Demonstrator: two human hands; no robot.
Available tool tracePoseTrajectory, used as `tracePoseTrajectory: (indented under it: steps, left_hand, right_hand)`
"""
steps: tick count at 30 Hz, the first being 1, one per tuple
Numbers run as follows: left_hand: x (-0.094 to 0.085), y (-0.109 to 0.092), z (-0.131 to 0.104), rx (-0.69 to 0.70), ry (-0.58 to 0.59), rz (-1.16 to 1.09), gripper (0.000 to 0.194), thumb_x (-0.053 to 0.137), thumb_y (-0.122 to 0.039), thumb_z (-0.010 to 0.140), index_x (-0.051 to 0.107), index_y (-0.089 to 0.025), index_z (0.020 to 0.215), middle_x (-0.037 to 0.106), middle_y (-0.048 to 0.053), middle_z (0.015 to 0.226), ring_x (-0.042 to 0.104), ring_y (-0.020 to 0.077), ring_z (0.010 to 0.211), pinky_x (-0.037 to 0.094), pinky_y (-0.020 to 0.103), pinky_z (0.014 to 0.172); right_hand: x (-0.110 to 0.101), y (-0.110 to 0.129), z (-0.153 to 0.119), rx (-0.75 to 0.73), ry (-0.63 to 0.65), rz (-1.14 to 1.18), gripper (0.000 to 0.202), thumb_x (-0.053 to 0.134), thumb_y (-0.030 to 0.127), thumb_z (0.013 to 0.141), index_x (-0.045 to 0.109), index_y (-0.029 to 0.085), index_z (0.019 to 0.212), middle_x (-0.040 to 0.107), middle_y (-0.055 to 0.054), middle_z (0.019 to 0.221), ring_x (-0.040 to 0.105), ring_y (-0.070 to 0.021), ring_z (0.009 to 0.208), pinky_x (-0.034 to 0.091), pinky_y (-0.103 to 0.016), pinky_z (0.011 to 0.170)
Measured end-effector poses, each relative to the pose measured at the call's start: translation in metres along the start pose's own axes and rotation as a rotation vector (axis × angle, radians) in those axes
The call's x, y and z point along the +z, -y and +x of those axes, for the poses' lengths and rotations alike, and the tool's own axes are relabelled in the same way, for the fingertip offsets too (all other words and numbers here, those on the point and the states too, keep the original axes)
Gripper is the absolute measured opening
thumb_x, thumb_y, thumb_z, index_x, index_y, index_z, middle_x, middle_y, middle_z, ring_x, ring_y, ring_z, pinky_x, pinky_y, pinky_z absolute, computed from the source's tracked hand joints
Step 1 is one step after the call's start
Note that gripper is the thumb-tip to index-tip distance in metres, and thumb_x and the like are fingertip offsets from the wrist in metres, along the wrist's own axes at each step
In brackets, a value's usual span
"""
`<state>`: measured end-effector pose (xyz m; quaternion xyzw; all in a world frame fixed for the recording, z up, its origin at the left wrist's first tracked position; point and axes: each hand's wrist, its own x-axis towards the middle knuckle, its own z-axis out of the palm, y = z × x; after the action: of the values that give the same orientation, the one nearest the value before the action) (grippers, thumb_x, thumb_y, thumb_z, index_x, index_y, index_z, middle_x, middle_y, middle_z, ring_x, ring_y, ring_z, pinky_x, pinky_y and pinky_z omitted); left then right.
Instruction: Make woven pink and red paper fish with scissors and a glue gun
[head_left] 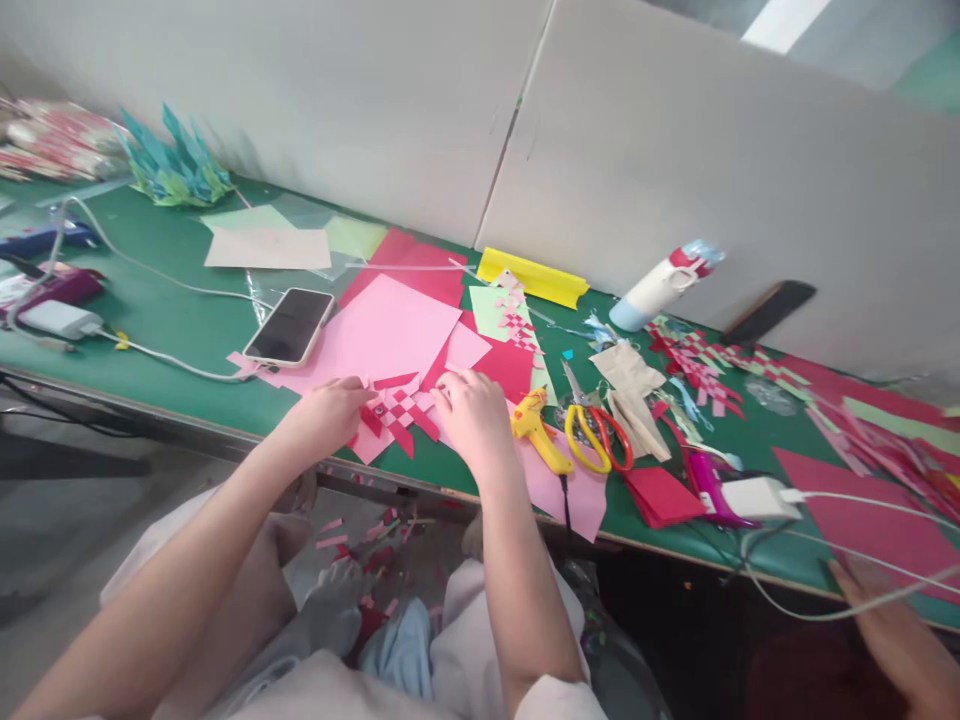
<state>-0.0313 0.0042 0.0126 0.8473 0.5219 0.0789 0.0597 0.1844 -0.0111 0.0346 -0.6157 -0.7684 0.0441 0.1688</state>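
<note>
A woven paper fish (pixel 395 412) in red and pink checks lies near the front edge of the table, with loose strip ends sticking out. My left hand (pixel 335 412) pinches its left end, fingers closed. At its right end my right hand (pixel 476 415) has bent fingers drawn together on the strips; the exact grip is partly hidden. Pink paper sheets (pixel 394 325) lie behind and under the fish. Just right of my right hand rests a yellow glue gun (pixel 538 430), beside scissors (pixel 589 440) with yellow and red handles.
A phone (pixel 291 327) with a white cable lies at left. Teal paper plants (pixel 174 160) stand at the back left. A white bottle (pixel 660 288) stands by the grey partition (pixel 675 140). Red paper (pixel 664 495) and a power bank lie right. Another person's hand (pixel 874 600) is at lower right.
</note>
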Motion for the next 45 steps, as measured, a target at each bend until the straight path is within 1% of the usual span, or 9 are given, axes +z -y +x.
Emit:
tracePoseTrajectory:
  steps: [5,10,16,21,26,30,34,39,45]
  left_hand:
    - [-0.015,-0.006,-0.003,-0.063,-0.354,-0.171,0.036,0.037,-0.015,0.084,0.072,-0.018,0.095,0.071,0.005,0.089,0.065,0.0164,0.079,0.049,0.026,0.065]
    - [-0.023,-0.025,-0.004,0.060,-0.432,-0.250,0.036,0.037,-0.013,0.087,0.069,-0.017,0.103,0.069,0.006,0.091,0.064,0.0156,0.083,0.051,0.027,0.073]
    - [-0.028,-0.044,-0.006,0.267,-0.382,-0.229,0.035,0.038,-0.016,0.091,0.065,-0.018,0.113,0.065,0.009,0.105,0.059,0.0207,0.102,0.050,0.038,0.092]
    - [-0.029,-0.056,-0.006,0.407,-0.325,-0.281,0.039,0.041,-0.016,0.092,0.060,-0.020,0.127,0.063,0.011,0.125,0.053,0.0244,0.122,0.047,0.044,0.103]
    - [-0.026,-0.063,-0.009,0.493,-0.205,-0.311,0.041,0.046,-0.024,0.093,0.057,-0.017,0.132,0.061,0.011,0.133,0.047,0.0290,0.133,0.039,0.050,0.112]
    - [-0.030,-0.062,-0.013,0.413,-0.229,-0.372,0.041,0.042,-0.024,0.094,0.058,-0.016,0.131,0.062,0.012,0.133,0.052,0.0268,0.128,0.040,0.047,0.111]
    - [-0.040,-0.054,-0.013,0.307,-0.249,-0.396,0.038,0.042,-0.025,0.094,0.062,-0.016,0.125,0.062,0.012,0.130,0.057,0.0248,0.122,0.046,0.040,0.105]
    - [-0.052,-0.044,-0.004,0.335,-0.051,-0.444,0.036,0.046,-0.033,0.094,0.065,-0.023,0.122,0.065,0.009,0.126,0.055,0.0253,0.123,0.046,0.041,0.104]
    - [-0.064,-0.036,0.012,0.307,0.195,-0.521,0.029,0.056,-0.042,0.088,0.074,-0.027,0.105,0.071,0.006,0.113,0.064,0.0229,0.105,0.051,0.033,0.092]
  right_hand:
    - [0.011,0.022,-0.018,-0.120,-0.093,-0.186,0.035,0.044,0.015,0.093,0.055,0.013,0.127,0.051,-0.021,0.140,0.036,-0.0337,0.138,0.025,-0.059,0.111]
    - [0.017,0.037,-0.028,-0.159,-0.013,-0.220,0.041,0.032,0.013,0.096,0.049,0.006,0.133,0.044,-0.023,0.146,0.024,-0.0341,0.146,0.014,-0.061,0.117]
    - [0.014,0.046,-0.032,-0.229,0.018,-0.253,0.045,0.026,0.010,0.096,0.050,0.003,0.134,0.044,-0.022,0.146,0.022,-0.0350,0.146,0.015,-0.061,0.119]
    - [0.023,0.052,-0.035,-0.266,0.092,-0.240,0.050,0.041,0.017,0.094,0.044,0.006,0.143,0.039,-0.016,0.153,0.017,-0.0356,0.147,0.011,-0.061,0.121]
    - [0.027,0.062,-0.034,-0.247,0.115,-0.193,0.049,0.035,0.018,0.098,0.039,0.007,0.146,0.040,-0.017,0.152,0.034,-0.0308,0.141,0.030,-0.053,0.117]
    - [0.019,0.067,-0.040,-0.312,0.056,-0.194,0.046,0.036,0.017,0.098,0.045,0.008,0.142,0.049,-0.015,0.146,0.036,-0.0270,0.141,0.029,-0.047,0.119]
    - [0.012,0.070,-0.048,-0.405,-0.001,-0.206,0.040,0.042,0.014,0.096,0.057,0.008,0.133,0.058,-0.016,0.137,0.045,-0.0301,0.134,0.029,-0.051,0.118]
    - [0.017,0.073,-0.050,-0.430,-0.065,-0.225,0.036,0.046,0.008,0.092,0.064,0.003,0.122,0.066,-0.020,0.124,0.052,-0.0336,0.127,0.032,-0.053,0.114]
    - [0.022,0.076,-0.053,-0.439,-0.114,-0.224,0.032,0.045,0.005,0.092,0.067,0.003,0.115,0.070,-0.020,0.113,0.061,-0.0308,0.114,0.042,-0.049,0.105]
